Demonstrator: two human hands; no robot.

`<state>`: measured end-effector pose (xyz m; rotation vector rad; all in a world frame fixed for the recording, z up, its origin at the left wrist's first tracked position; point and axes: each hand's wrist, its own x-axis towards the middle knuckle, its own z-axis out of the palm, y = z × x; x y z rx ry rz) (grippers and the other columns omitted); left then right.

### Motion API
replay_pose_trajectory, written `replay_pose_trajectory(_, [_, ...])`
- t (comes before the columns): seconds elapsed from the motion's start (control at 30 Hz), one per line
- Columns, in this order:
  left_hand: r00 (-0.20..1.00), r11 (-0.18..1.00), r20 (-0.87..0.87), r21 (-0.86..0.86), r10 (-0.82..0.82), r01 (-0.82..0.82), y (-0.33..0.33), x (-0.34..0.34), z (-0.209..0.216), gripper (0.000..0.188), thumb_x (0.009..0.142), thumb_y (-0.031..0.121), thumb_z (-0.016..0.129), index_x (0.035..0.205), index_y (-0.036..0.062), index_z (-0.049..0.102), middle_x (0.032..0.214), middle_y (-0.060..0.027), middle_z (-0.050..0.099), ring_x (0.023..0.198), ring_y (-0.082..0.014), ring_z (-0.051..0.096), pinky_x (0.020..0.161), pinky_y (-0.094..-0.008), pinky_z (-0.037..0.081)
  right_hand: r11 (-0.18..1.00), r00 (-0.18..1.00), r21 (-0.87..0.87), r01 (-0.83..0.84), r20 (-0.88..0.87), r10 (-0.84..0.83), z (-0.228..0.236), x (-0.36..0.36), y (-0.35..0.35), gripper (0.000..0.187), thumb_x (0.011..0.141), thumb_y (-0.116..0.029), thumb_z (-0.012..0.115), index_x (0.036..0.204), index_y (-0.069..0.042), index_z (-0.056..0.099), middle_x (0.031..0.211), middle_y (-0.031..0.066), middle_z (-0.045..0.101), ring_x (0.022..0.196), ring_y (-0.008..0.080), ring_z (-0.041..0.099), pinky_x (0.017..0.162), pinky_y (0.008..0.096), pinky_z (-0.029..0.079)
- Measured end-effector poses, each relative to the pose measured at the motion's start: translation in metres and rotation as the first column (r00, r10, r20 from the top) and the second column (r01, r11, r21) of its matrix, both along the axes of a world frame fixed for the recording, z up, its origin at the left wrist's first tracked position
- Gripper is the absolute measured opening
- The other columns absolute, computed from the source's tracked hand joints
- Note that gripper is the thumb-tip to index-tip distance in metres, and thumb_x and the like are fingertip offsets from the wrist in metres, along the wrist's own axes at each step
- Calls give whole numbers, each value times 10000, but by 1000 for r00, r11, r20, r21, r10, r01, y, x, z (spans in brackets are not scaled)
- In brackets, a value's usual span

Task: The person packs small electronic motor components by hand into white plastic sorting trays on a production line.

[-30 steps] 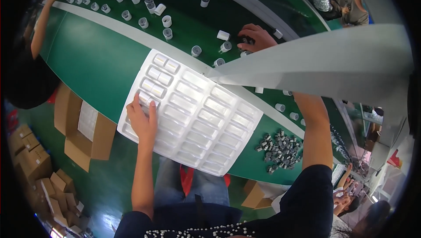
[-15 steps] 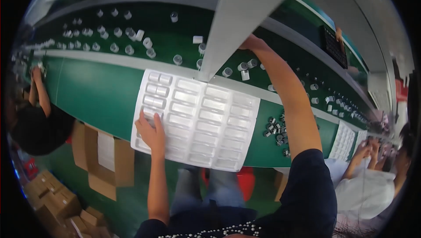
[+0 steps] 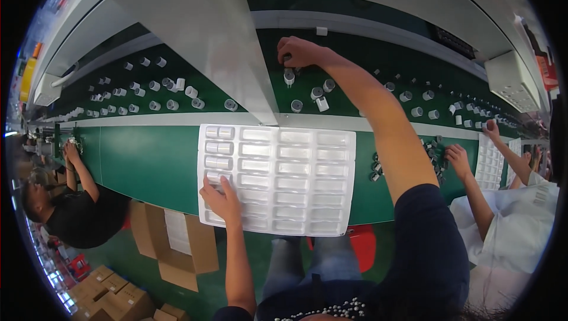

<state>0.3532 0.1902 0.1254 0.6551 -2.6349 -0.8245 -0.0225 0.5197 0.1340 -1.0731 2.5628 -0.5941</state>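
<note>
A white plastic tray (image 3: pixel 293 161) with several rows of pockets lies on the green bench. Silver-white cylinders (image 3: pixel 219 147) lie in upper pockets of its left column. My left hand (image 3: pixel 222 200) rests at that column, fingers apart, touching a cylinder (image 3: pixel 215 175) in a lower pocket. My right hand (image 3: pixel 300 54) reaches over the dark green belt beyond the bench. Its fingers are curled down just above a standing clear-and-silver cylinder (image 3: pixel 289 77); what they hold is mostly hidden. More cylinders (image 3: pixel 320 101) stand and lie beside my right forearm.
A grey post (image 3: pixel 228 37) rises behind the tray. Small dark metal parts (image 3: pixel 435 154) are heaped right of my right arm, near a co-worker's hand (image 3: pixel 459 160). Another person (image 3: pixel 77 214) works at the far left. An open carton (image 3: pixel 174 244) stands below the bench.
The view has shifted and levelled. My right hand, earlier mostly hidden behind the post, now shows over the belt. My left hand stays at the tray's left column. A co-worker's hand appears by the dark parts.
</note>
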Motion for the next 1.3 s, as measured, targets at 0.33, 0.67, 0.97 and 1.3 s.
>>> replay_pose_trajectory(0.33, [999,999,25,1,32,-32,1,1,2,535,986,329,579,1340,-62,493,997,-128,484,839,-237,498,718,-354,431,961,943,85,-263,-189,275,17,29,39,530,901,-292,655,1397,-152,529,1484,162,432,1353,352,441,1014,440,479])
replay_pose_trajectory(0.67, [999,999,21,28,40,-41,4,0,-1,539,982,324,588,1330,-76,495,977,-124,484,822,-230,495,714,-348,429,929,848,158,-336,-378,371,6,24,32,485,922,-424,651,1374,-271,565,1436,137,463,1254,327,508,989,459,467])
replay_pose_trajectory(0.97, [999,998,24,54,34,-35,1,3,-3,541,980,323,596,1329,-79,498,963,-122,490,810,-221,495,705,-345,430,995,951,-23,-98,-298,86,6,38,44,248,868,-309,692,1033,-126,660,1264,105,550,1123,295,580,890,414,515])
replay_pose_trajectory(1.3, [999,997,37,61,34,-36,1,0,-1,537,978,318,599,1321,-82,499,968,-129,496,808,-223,497,707,-350,433,996,958,85,17,-288,8,20,65,118,267,837,-262,674,1024,-77,627,1174,101,578,1088,305,562,897,408,502])
